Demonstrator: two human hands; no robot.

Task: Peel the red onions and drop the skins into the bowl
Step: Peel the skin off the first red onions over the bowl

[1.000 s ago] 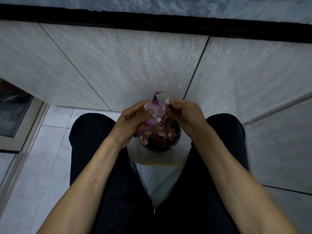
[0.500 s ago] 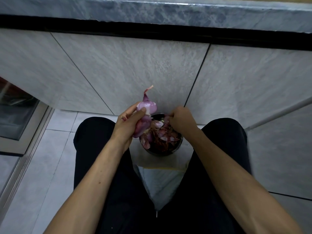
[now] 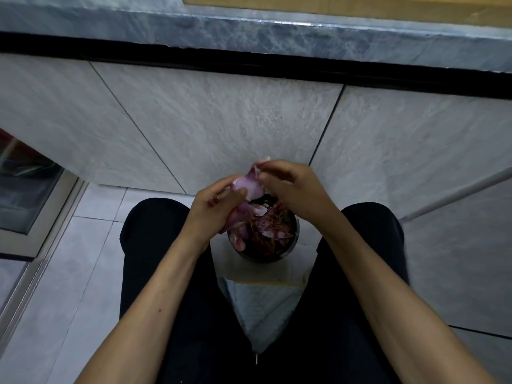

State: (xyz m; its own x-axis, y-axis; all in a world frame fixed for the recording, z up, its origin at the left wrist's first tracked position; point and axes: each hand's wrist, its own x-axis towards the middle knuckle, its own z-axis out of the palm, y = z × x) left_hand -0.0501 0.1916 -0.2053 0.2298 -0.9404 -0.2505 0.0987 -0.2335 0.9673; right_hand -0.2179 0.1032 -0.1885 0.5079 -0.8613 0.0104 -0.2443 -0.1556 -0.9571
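Observation:
A red onion [image 3: 247, 187], pale purple where it is bared, is gripped in my left hand [image 3: 214, 207] just above the bowl. My right hand [image 3: 291, 187] pinches the onion's pointed top skin with thumb and fingertips. Loose skin hangs from the onion's lower side toward the bowl. The dark round bowl [image 3: 291, 249] sits between my knees, holding several red and pink onion skins [image 3: 267, 227].
I sit on a low seat facing a grey tiled counter front [image 3: 221, 128] with a marble countertop edge [image 3: 277, 37] above. Black trousers flank the bowl. A glass-fronted cabinet [image 3: 25, 189] stands at the left on the tiled floor.
My right hand dipped down to the bowl half a second ago and has come back up to the onion's top. My left hand kept hold of the onion.

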